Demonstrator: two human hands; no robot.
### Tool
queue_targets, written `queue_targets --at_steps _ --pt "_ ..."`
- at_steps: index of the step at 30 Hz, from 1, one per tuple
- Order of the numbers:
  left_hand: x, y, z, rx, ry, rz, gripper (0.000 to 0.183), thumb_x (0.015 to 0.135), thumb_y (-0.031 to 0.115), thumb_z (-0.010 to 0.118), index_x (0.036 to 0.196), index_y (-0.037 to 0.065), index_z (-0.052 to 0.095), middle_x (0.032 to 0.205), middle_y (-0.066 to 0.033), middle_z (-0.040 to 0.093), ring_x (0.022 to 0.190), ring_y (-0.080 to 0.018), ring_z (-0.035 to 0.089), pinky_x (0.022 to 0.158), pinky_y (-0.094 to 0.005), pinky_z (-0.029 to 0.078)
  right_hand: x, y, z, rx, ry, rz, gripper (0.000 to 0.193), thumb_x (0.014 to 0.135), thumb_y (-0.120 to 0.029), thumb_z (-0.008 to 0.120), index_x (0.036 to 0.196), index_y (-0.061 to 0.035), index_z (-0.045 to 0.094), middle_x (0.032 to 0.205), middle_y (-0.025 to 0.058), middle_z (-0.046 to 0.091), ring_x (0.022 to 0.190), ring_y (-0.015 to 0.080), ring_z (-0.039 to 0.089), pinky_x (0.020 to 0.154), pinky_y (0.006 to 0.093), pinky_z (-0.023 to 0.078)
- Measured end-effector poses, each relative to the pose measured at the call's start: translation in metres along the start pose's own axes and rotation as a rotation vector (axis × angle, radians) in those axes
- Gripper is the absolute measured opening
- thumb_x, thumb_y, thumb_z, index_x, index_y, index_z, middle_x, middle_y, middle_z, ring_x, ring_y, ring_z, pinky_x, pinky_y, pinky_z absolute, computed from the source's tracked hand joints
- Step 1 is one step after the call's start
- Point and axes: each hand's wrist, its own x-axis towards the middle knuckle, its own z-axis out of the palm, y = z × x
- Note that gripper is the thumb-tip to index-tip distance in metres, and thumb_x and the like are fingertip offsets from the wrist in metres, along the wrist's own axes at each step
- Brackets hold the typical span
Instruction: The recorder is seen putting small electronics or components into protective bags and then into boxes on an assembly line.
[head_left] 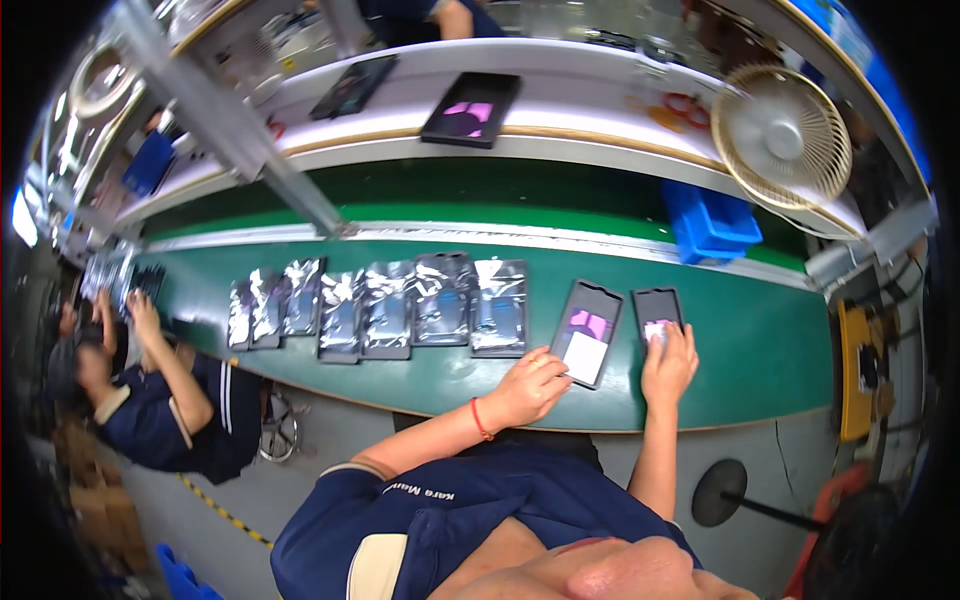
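Observation:
Two shallow black trays lie in front of me on the green bench. The left tray [602, 305] holds a white rectangle and pink-purple pieces. My left hand [535, 386] is at that tray's lower left edge, fingers curled against it. A red band circles this wrist. Over the lower part of the smaller-looking right tray [657, 299] lies my right hand [670, 366]. Its thumb rests on a pink-and-white piece inside and its fingers wrap the right side, hiding the tray's lower end. Left of both trays stands a row of black trays in shiny clear wrap [441, 300].
A shelf [570, 125] above the bench carries another black tray [472, 108], a dark flat panel [355, 86] and a cream fan [782, 137]. Blue bins [712, 222] stand at the back right. At the far left, a co-worker [180, 410] handles wrapped items.

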Motion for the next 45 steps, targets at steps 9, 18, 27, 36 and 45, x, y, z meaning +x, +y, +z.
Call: queue_targets --at_steps 9,18,27,36,45 --pt "-0.003 0.0 0.001 -0.035 -0.004 -0.009 0.015 0.079 0.007 0.07 0.093 0.006 0.067 0.099 -0.0076 0.061 0.099 -0.0237 0.06 0.101 -0.0462 0.044 0.001 0.0 -0.001 -0.04 -0.017 -0.048 0.037 0.098 -0.029 0.052 0.114 0.0004 0.066 0.129 0.018 0.06 0.134 0.0361 0.043 0.107 0.0492 0.031" --pt "-0.005 -0.003 0.004 0.01 0.005 0.021 0.016 0.078 0.005 0.064 0.093 0.005 0.068 0.094 -0.0044 0.063 0.09 -0.0194 0.061 0.087 -0.0343 0.047 0.001 0.002 0.001 -0.064 -0.016 -0.054 0.037 0.098 -0.03 0.052 0.115 -0.0001 0.066 0.129 0.0173 0.06 0.134 0.0364 0.043 0.107 0.0492 0.031" --pt "-0.006 -0.002 0.004 0.059 -0.013 0.015 0.017 0.076 0.005 0.064 0.092 0.007 0.068 0.089 -0.001 0.061 0.084 -0.0165 0.059 0.076 -0.0299 0.045 0.0 0.001 0.001 -0.071 -0.012 -0.06 0.037 0.098 -0.03 0.053 0.116 -0.0009 0.065 0.129 0.0161 0.06 0.134 0.0363 0.044 0.106 0.0491 0.031" --pt "-0.003 0.001 -0.001 0.01 0.006 -0.015 0.019 0.078 0.008 0.071 0.096 0.006 0.067 0.093 -0.005 0.062 0.088 -0.0208 0.06 0.079 -0.0322 0.047 0.001 0.001 0.001 -0.073 -0.019 -0.052 0.037 0.097 -0.031 0.054 0.117 -0.001 0.065 0.13 0.0156 0.06 0.135 0.0356 0.043 0.107 0.0489 0.031" --pt "0.052 -0.068 -0.08 0.125 0.141 -0.07 0.025 0.077 0.009 0.071 0.1 0.004 0.064 0.105 -0.0148 0.064 0.101 -0.0323 0.062 0.085 -0.0415 0.051 0.0 0.001 -0.003 -0.086 -0.033 -0.051 0.036 0.097 -0.029 0.055 0.117 -0.0009 0.065 0.13 0.0169 0.06 0.135 0.0363 0.042 0.107 0.0491 0.031"
